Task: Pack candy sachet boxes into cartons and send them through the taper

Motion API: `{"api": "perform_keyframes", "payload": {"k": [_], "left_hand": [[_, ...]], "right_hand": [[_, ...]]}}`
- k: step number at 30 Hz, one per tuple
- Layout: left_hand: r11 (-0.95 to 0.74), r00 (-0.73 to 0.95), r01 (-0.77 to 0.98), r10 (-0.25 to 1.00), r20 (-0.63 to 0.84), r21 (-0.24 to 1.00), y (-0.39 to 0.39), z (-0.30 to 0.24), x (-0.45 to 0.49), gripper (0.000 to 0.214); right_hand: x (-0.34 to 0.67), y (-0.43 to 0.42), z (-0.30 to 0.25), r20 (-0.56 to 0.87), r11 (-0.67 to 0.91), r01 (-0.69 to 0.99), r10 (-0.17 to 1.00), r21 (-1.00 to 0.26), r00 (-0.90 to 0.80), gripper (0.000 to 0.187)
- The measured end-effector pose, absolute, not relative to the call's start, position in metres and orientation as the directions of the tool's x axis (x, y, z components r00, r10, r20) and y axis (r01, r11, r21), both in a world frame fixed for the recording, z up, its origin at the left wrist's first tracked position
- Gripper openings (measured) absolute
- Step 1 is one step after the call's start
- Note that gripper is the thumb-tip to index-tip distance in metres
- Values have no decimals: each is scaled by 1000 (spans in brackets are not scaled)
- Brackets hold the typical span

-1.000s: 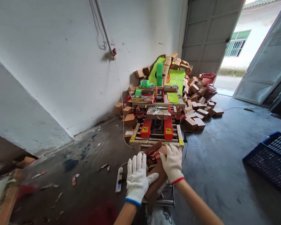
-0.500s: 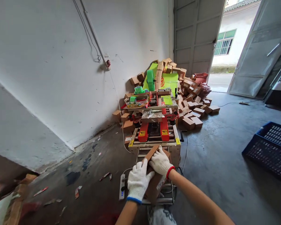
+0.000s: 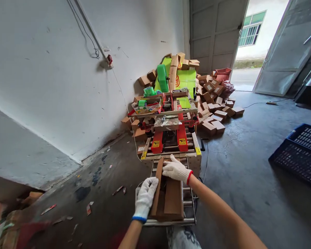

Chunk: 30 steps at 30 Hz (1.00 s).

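Gloved in white, the left hand (image 3: pixel 145 195) lies open with its palm pressed against the raised left flap of a brown cardboard box (image 3: pixel 171 202), which rests lengthwise on a roller conveyor (image 3: pixel 189 204) in front of the person. To its right, the right hand (image 3: pixel 175 169) lies flat, fingers spread, on the box's far end. Just beyond stands a red tape-sealing machine (image 3: pixel 168 140), with a pile of small cartons (image 3: pixel 215 103) behind it and a blue crate (image 3: pixel 298 155) on the floor at far right.
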<state>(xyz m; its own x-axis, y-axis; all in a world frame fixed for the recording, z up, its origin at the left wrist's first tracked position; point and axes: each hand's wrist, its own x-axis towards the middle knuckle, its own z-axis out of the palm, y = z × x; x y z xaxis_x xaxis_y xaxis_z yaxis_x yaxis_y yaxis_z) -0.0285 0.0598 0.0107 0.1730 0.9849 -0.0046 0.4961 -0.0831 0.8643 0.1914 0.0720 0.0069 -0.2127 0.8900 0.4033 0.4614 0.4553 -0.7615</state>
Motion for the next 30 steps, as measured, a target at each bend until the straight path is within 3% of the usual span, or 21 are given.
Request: {"api": "perform_keyframes", "payload": {"k": [2, 4, 6, 8, 12, 15, 22, 24, 26, 28, 30], "left_hand": [[-154, 129, 467, 986, 105, 871, 53, 0, -29, 72], [-165, 165, 468, 981, 98, 868, 50, -7, -28, 71], [-138, 234, 489, 972, 23, 861, 47, -9, -26, 67], [-121, 274, 523, 961, -32, 844, 43, -8, -22, 63], [-102, 266, 620, 960, -86, 778, 39, -4, -12, 59], [-96, 272, 662, 955, -119, 744, 43, -2, -8, 59], [-95, 265, 681, 956, -123, 726, 47, -3, -11, 60], [-105, 259, 646, 962, -88, 756, 43, -7, -10, 57], [-112, 275, 591, 959, -68, 799, 38, -10, -8, 56], [-108, 302, 541, 950, -74, 834, 35, -12, -4, 57], [-93, 321, 509, 943, -88, 856, 33, -11, 1, 60]], "right_hand": [[195, 78, -1, 377, 423, 441, 906, -792, -191, 27], [195, 76, -9, 349, 370, 441, 928, -818, -131, 22], [190, 72, -12, 313, 283, 499, 950, -819, -24, 45], [181, 69, -9, 294, 191, 636, 954, -748, 60, 66], [169, 74, 2, 252, 92, 860, 967, -503, 44, 77], [175, 84, 9, 198, 129, 861, 980, -491, -34, 79], [201, 59, 25, 93, 147, 704, 989, -695, -115, 85], [190, 22, 20, 168, 253, 707, 967, -661, -189, 90], [171, -19, 8, 261, 387, 738, 922, -553, -287, 106], [151, -51, -6, 263, 415, 784, 908, -461, -326, 113], [138, -67, -16, 220, 372, 830, 927, -415, -305, 105]]}}
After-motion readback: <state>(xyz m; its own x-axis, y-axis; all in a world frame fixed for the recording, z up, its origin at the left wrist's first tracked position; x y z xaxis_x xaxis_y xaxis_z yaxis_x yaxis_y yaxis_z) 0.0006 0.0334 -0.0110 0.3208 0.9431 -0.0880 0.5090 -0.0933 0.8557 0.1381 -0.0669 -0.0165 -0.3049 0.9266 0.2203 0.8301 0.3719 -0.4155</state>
